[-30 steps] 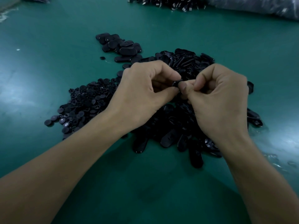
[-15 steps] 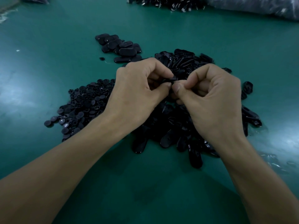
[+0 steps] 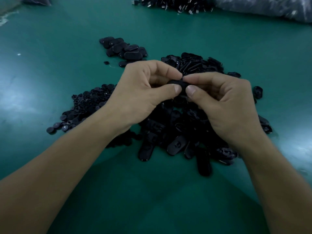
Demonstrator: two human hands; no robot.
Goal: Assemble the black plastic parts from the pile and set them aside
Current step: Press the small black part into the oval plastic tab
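Over the last second the two hands have tightened their work on one piece. The left hand point(image 3: 140, 92) and right hand point(image 3: 224, 105) earlier met with thumbs pressed together and the piece almost hidden. Now the thumbs lie side by side with nails up, and the small black oblong plastic part point(image 3: 178, 83) shows between thumbs and forefingers. Both hands pinch it narrowly from opposite ends, the other fingers curled in. It is held in the air at the centre of the view, above the heap of loose black oblong plastic shells point(image 3: 177, 132). I judge that a cap has just been pushed home, or is at its last squeeze, so this piece looks close to ready for setting aside. Whether the joint is fully seated cannot be told, since fingers cover it.

The rest has kept its place. The spread of small round black plastic caps point(image 3: 84, 105) lies at 9 o'clock from the hands. The cluster of finished-looking black oblong pieces point(image 3: 125, 49) sits at 11 o'clock, well apart, and is probably where this one goes. A lone black shell point(image 3: 258, 92) lies at 3 o'clock on the green bench point(image 3: 50, 48). At 12 o'clock, at the far edge, there is another heap of black parts point(image 3: 172, 4), with a grey plastic bag point(image 3: 270, 7) at 1 o'clock.

No brand, label or writing can be read; one shell near 6 o'clock bears a moulded mark too dim to make out
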